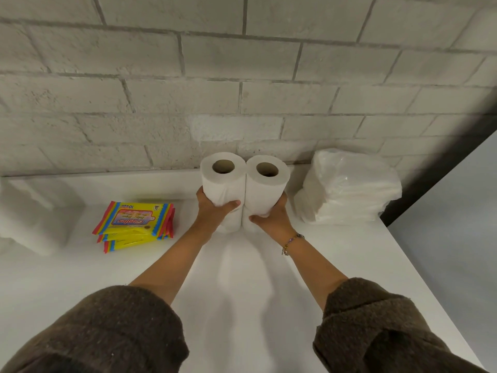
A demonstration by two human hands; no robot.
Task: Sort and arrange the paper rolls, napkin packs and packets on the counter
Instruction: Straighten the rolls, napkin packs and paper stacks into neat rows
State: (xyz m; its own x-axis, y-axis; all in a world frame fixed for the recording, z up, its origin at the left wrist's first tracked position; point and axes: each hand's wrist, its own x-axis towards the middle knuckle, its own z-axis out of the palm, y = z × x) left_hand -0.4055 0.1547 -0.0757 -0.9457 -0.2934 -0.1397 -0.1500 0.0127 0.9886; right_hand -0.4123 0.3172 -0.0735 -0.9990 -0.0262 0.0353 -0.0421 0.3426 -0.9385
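Paper rolls upright, cores up, left hand, right hand gripping

The left paper roll and right paper roll are plain white with tan cores. The packets are yellow, edged in red, blue and green stripes. The napkin packs and counter are white, the wall is pale grey brickwork, the sleeves are dark brown, and the bracelet is multicoloured.

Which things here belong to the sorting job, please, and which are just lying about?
Job: left roll in left hand; right roll in right hand; yellow packets; bagged napkin packs.
Not the job: bracelet; brick wall; blurred white block, unclear.
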